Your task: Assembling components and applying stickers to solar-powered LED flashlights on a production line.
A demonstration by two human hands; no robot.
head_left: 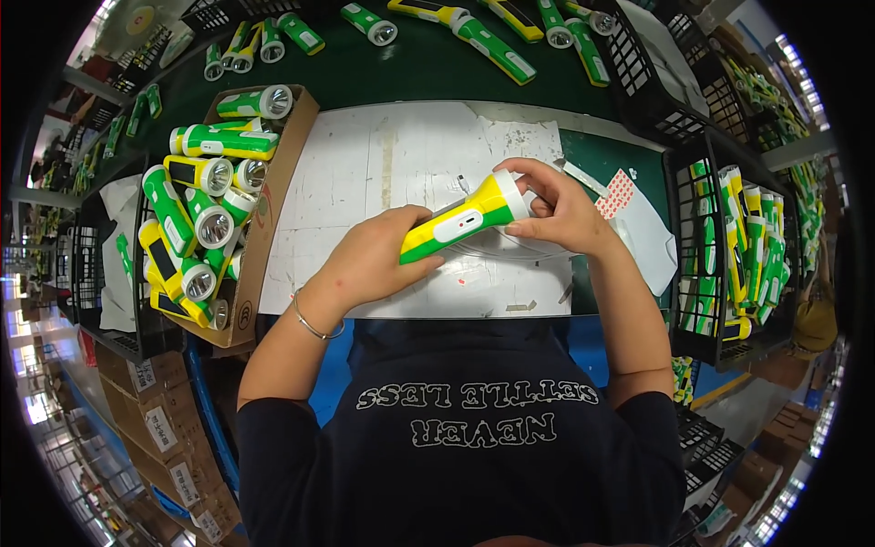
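Note:
A green and yellow flashlight with a white head is held aslant above the white work surface. Its head points to the upper right, and an oval white panel with a dark slot faces up. My left hand is closed round the tail end, thumb along the near side. At the other end, my right hand grips the white head rim between thumb and fingers; the lens itself is turned away from view. A thin white cable loops on the surface beneath my right hand.
On the left stands a cardboard box piled with flashlights. Black crates with more flashlights are at the right. A sheet of red stickers lies beside my right hand. Loose flashlights lie along the far green table.

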